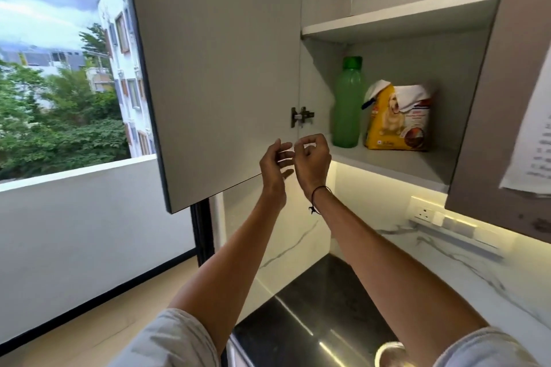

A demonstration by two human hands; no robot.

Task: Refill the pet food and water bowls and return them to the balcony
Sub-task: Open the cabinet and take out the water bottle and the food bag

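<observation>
Fetch step: cabinet door (214, 68) swung wide, both hands raised at its lower inner corner. Left hand (275, 165) loose, fingers relaxed, holding nothing; right hand (313, 157) loosely curled, also empty. Dog food bag (398, 119) sits on the lower shelf (396, 162), just right of the green bottle (348, 104). Next, I'd guess: reach in past the hinge, grip the bag, lower it to the worktop (313, 316). Bowls not in view.
</observation>
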